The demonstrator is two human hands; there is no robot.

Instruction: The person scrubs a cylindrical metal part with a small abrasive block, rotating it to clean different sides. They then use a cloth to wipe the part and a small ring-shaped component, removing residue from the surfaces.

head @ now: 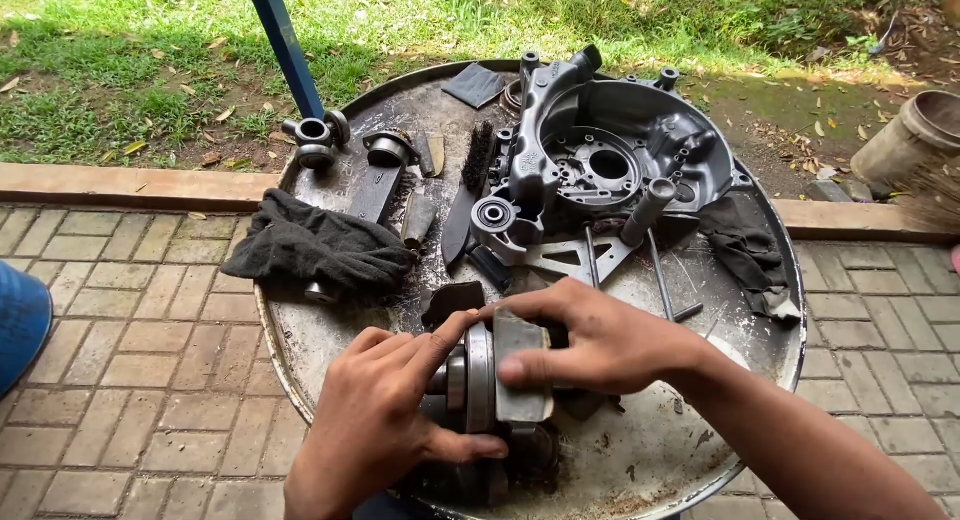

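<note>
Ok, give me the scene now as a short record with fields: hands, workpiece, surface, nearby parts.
left hand: grips metal assembly from the left side
right hand: presses a grey pad on the metal assembly
surface: round metal tray, dirty
nearby: engine casing, wire brush, black rag
ground: brick paving, grass beyond

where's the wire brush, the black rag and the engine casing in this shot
wire brush (478, 156), head view, on its dark bristles
black rag (320, 245), head view, on the middle of the crumpled cloth
engine casing (625, 155), head view, on the grey metal beside the round central hole
</note>
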